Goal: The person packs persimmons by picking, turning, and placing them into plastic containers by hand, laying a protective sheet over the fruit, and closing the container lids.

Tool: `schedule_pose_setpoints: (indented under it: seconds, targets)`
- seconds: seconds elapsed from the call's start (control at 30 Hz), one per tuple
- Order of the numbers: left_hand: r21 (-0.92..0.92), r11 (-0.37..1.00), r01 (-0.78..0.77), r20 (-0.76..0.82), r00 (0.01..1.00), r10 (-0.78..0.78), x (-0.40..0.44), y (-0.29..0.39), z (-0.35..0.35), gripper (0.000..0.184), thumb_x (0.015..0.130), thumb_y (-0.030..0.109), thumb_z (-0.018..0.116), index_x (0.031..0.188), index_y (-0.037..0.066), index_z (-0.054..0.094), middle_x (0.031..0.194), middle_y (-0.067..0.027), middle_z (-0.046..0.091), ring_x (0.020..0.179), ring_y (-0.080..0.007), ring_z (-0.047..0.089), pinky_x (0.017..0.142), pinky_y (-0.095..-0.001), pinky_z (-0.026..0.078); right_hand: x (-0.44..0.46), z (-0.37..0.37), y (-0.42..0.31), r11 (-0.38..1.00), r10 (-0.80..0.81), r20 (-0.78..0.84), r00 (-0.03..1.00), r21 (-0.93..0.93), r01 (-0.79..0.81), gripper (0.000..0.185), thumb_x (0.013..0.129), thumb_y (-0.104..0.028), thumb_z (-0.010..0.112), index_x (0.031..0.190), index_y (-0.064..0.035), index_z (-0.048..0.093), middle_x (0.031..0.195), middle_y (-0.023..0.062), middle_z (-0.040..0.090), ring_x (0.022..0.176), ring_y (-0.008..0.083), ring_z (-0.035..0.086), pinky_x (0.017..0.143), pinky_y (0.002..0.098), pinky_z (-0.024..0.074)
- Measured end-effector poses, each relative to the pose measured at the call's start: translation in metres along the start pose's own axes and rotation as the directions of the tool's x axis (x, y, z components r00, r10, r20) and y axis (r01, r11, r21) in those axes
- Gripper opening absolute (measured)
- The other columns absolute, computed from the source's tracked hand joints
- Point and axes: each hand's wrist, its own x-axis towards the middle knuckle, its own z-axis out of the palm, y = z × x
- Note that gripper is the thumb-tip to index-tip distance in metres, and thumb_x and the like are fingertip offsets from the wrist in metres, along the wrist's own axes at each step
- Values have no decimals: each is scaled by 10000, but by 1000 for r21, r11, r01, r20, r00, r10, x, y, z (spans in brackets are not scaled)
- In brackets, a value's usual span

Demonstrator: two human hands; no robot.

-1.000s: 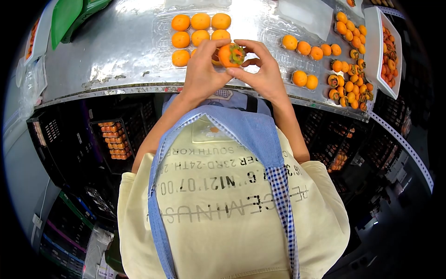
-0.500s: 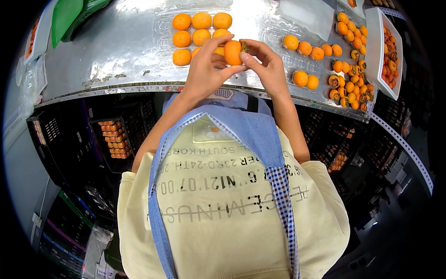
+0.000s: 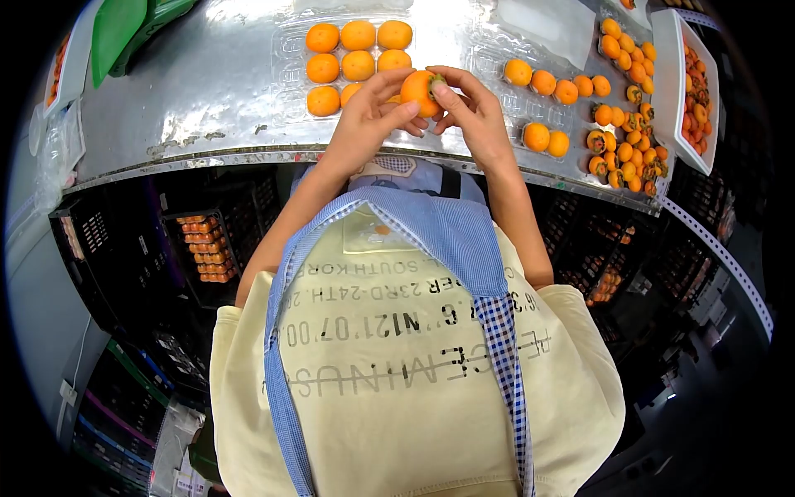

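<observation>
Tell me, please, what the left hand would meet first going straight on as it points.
The left hand would first meet the round orange green-topped persimmon, which it appears to touch; beyond, depth is unclear.

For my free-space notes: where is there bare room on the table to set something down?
The widest bare patch of table lies between the green container and the left clear tray. A narrower strip separates that tray from the right clear tray. Crowded: the right end, where loose persimmons cluster beside the white crate.
</observation>
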Motion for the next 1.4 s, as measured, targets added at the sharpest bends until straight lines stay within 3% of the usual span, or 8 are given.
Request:
schedule_pose_setpoints:
  seconds: [0.1, 0.6, 0.7, 0.9, 1.0, 1.2, 1.3, 1.4]
  targets:
    - [21, 1000, -22, 4, 1000, 22, -1, -1, 1, 525, 861, 76, 619, 1309, -42, 370, 1221, -201, 526, 854, -195, 641, 716, -281, 529, 0, 1, 2, 999, -33, -34, 999, 24, 34, 429, 865, -279, 640, 1156, 23, 552, 807, 116, 650, 590, 118, 598, 555, 232, 498]
    - [94, 996, -5, -42, 999, 9, -2, -2, 3, 502, 858, 89, 620, 1292, -22, 395, 1145, -148, 574, 800, -160, 626, 657, -250, 479, -2, 5, -3, 995, -45, -48, 998, -97, 40, 459, 836, -293, 677, 1127, 40, 556, 813, 122, 648, 581, 129, 611, 526, 220, 495]
    - [113, 993, -40, -49, 998, 45, -1, -4, 3, 442, 887, 127, 588, 1267, -27, 421, 1069, -142, 603, 770, -169, 632, 644, -253, 488, -2, 5, -4, 994, -40, -54, 998, -101, 34, 459, 832, -301, 681, 1120, 36, 559, 818, 121, 647, 572, 128, 609, 519, 218, 489]
    - [-21, 998, 55, -107, 993, -57, 3, -2, -1, 373, 974, 275, 442, 1200, -19, 486, 898, -133, 625, 715, -192, 643, 618, -268, 514, 0, 5, -1, 996, -26, -29, 999, -85, 24, 449, 832, -307, 683, 1105, 29, 564, 830, 122, 648, 568, 121, 603, 504, 216, 476]
    - [-9, 998, 59, -111, 992, -60, 4, -4, -1, 378, 981, 292, 426, 1193, -13, 491, 912, -138, 621, 718, -194, 642, 628, -271, 518, 1, 5, -2, 996, -16, -24, 1000, -87, 14, 447, 832, -304, 683, 1107, 28, 564, 868, 129, 646, 566, 118, 598, 508, 215, 477]
    - [-55, 992, 111, -94, 989, -116, 4, -1, -1, 385, 990, 283, 402, 1257, 9, 448, 1065, -129, 594, 838, -217, 652, 673, -274, 516, 2, 2, -2, 997, -53, -4, 999, -65, 52, 423, 824, -263, 686, 1120, 16, 568, 998, 120, 612, 620, 104, 577, 527, 224, 486]
    - [-174, 977, 121, -9, 992, -125, 6, -2, -3, 408, 984, 278, 418, 1295, 13, 417, 1130, -137, 572, 896, -250, 653, 741, -313, 536, 2, -1, -1, 986, -113, 40, 993, -117, 117, 412, 853, -239, 652, 1164, 10, 548, 983, 94, 623, 780, 106, 576, 609, 232, 494]
    - [-257, 961, 107, 18, 994, -105, 4, 0, -2, 447, 944, 218, 516, 1315, -3, 401, 1171, -153, 552, 1016, -250, 609, 801, -361, 542, 1, -4, -2, 973, -158, 76, 985, -158, 168, 423, 851, -222, 649, 1191, 5, 537, 1095, 100, 583, 887, 121, 548, 691, 246, 507]
